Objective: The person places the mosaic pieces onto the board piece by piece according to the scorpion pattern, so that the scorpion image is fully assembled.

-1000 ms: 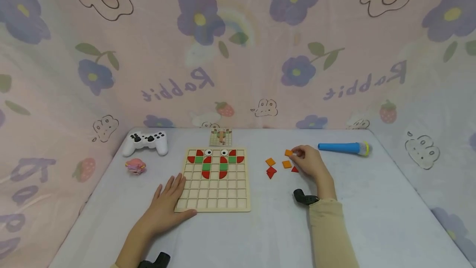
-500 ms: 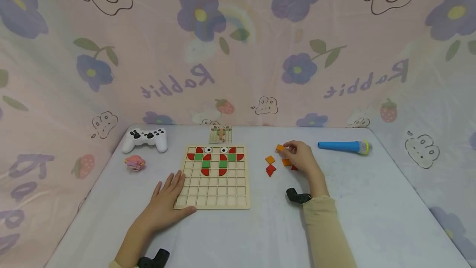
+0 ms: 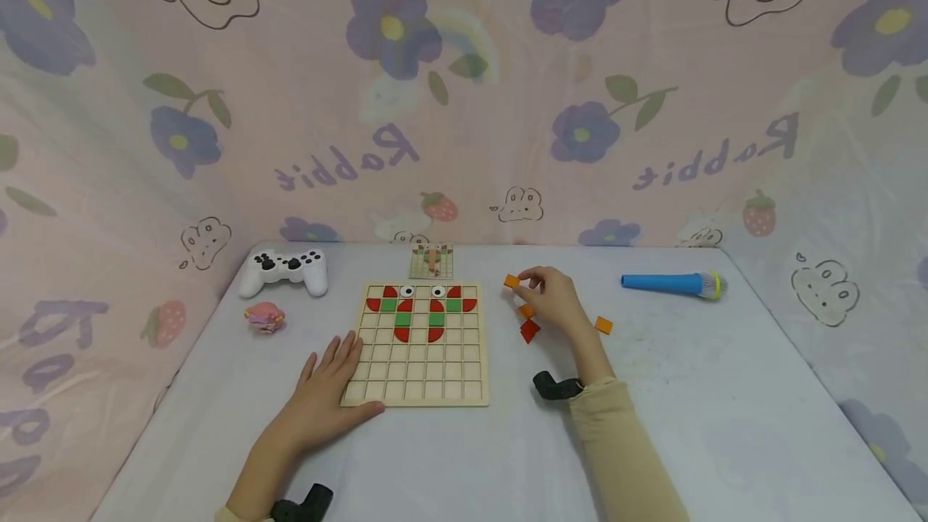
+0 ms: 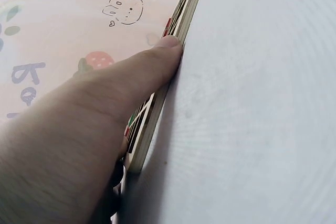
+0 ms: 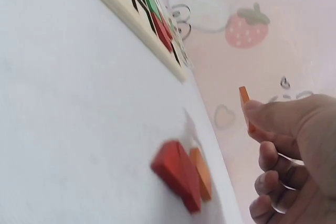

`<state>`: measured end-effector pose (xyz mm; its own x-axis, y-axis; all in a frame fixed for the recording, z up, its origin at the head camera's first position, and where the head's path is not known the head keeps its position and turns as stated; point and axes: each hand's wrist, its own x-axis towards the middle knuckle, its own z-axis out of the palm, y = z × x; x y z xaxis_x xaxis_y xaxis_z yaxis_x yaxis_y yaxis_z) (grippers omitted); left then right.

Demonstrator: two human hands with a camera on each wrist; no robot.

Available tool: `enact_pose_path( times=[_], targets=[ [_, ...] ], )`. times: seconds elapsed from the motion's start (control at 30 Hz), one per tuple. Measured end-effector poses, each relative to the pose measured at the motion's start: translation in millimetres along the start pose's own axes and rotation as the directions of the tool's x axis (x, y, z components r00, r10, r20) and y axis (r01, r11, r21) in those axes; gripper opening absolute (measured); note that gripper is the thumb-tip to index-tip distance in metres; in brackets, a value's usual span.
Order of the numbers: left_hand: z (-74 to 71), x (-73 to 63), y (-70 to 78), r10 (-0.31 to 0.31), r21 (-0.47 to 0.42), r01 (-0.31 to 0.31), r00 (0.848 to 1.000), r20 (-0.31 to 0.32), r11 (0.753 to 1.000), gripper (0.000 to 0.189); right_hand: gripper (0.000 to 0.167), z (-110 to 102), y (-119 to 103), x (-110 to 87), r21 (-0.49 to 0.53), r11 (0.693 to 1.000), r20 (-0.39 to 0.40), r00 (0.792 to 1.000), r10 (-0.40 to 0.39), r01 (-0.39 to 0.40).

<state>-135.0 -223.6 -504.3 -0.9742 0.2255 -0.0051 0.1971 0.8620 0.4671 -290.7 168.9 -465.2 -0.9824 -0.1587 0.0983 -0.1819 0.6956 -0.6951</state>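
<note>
A wooden grid board lies flat, with red quarter-round pieces, green squares and two eye pieces in its upper cells. My left hand rests on its left edge with spread, straight fingers; in the left wrist view the thumb lies along the board's edge. My right hand pinches an orange square tile between thumb and finger, above the table to the right of the board. Beneath that hand are red pieces and another orange tile.
A small pattern card lies behind the board. At the left are a white game controller and a pink toy. To the right lie a blue toy microphone and a separate orange tile.
My right hand has moved left toward the board with the orange tile. One loose orange tile now lies farther right than before. The left hand stays on the board.
</note>
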Motion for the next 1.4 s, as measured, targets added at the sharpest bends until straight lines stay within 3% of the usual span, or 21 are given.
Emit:
enact_pose_path(
  times=[0.47,0.8,1.2,1.4],
  targets=[
    [0.8,0.1,-0.7,-0.006,-0.015,0.006,1.000,0.003,1.000,0.115,0.029,34,-34,6.0,0.028,0.997,0.023,0.997,-0.078,0.077],
    [-0.2,0.3,-0.5,-0.006,-0.009,0.006,1.000,0.005,1.000,0.115,0.025,63,-64,13.5,0.078,0.991,0.086,0.989,-0.119,0.112],
    [-0.1,0.0,-0.2,-0.013,-0.006,0.013,1.000,0.015,1.000,0.115,0.024,90,-76,19.7,0.120,0.981,0.140,0.976,-0.166,0.150],
    [-0.2,1.2,-0.4,-0.015,-0.003,0.015,1.000,0.017,1.000,0.115,0.024,96,-81,22.9,0.080,0.984,0.159,0.972,-0.171,0.160]
  ],
)
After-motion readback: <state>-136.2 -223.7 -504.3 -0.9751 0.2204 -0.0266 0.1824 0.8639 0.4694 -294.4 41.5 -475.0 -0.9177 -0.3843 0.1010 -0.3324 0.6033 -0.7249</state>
